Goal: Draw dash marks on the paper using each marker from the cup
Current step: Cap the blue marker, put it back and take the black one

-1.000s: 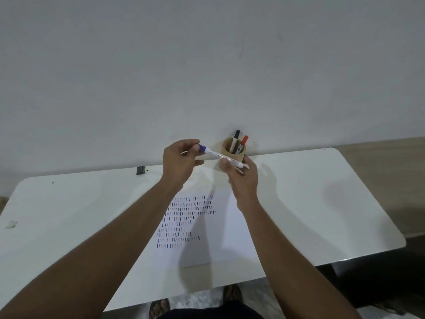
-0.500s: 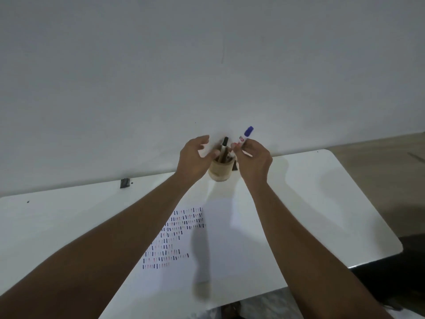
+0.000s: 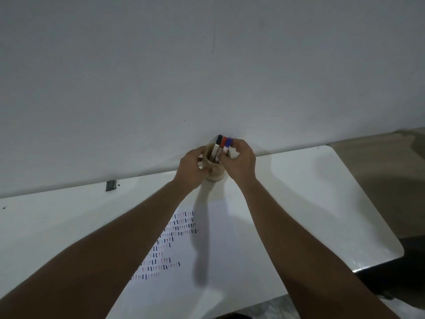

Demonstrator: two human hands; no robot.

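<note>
A tan cup (image 3: 215, 173) stands at the far edge of the white table (image 3: 322, 203), against the wall. Three markers stand in it: a black-capped one (image 3: 218, 145), a red-capped one (image 3: 223, 143) and a blue-capped one (image 3: 228, 143). My left hand (image 3: 192, 169) wraps the cup's left side. My right hand (image 3: 241, 161) is at the cup's right rim, fingers curled around the blue-capped marker. The paper (image 3: 207, 261) lies nearer me, with rows of blue, red and black dashes (image 3: 170, 242) on its left part.
A small dark object (image 3: 110, 185) lies on the table's far left edge by the wall. The table's right edge drops to a brown floor (image 3: 379, 180). The grey wall (image 3: 207, 65) rises directly behind the cup.
The blue-capped marker went from being held level between both hands, to upright in my right hand, and now stands in the cup. My left hand moved onto the cup.
</note>
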